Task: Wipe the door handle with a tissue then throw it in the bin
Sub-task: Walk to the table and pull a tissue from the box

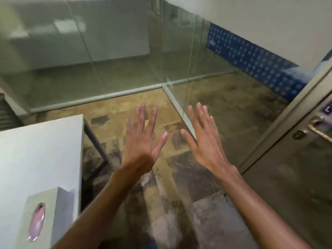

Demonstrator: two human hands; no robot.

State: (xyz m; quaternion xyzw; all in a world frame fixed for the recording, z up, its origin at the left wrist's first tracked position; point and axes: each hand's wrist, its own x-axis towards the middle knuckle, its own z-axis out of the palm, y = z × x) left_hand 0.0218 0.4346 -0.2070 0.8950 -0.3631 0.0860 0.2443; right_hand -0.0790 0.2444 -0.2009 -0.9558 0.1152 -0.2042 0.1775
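Observation:
My left hand (142,139) and my right hand (203,137) are stretched out side by side over the floor, palms down, fingers spread, holding nothing. A white tissue box (52,211) with an oval slot on top stands on a white table at the lower left, well left of my left forearm. A brass door handle (320,128) shows at the right edge on a grey metal door (287,177), with a small round lock below it. The handle is to the right of my right hand and apart from it. No bin is visible.
The white table (39,150) fills the lower left, with a dark metal leg beside it. Glass partitions (125,51) with metal floor tracks stand ahead. A blue patterned strip runs along the right wall. The floor is stained tile.

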